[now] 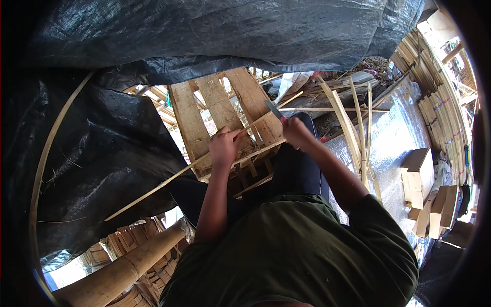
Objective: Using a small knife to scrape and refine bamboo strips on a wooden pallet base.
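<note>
My left hand (224, 147) is closed around a long thin bamboo strip (158, 188), which slants from the lower left up across a slatted wooden bench (209, 97). In my right hand (296, 133) is a knife (273, 109) with a dark blade and a reddish handle, most of the handle hidden by the fingers. The blade points up and to the left, close to the far part of the strip. Whether the blade touches the strip I cannot tell. Both hands are over the near part of the bench, between my knees.
Black plastic sheeting (204, 33) hangs ahead and on the left. Split bamboo lengths (353, 133) lean by my right knee. Bundled strips (445, 120) and cardboard boxes (418, 174) stand farther right on silvery sheeting (391, 135). A thick bamboo pole (123, 268) lies lower left.
</note>
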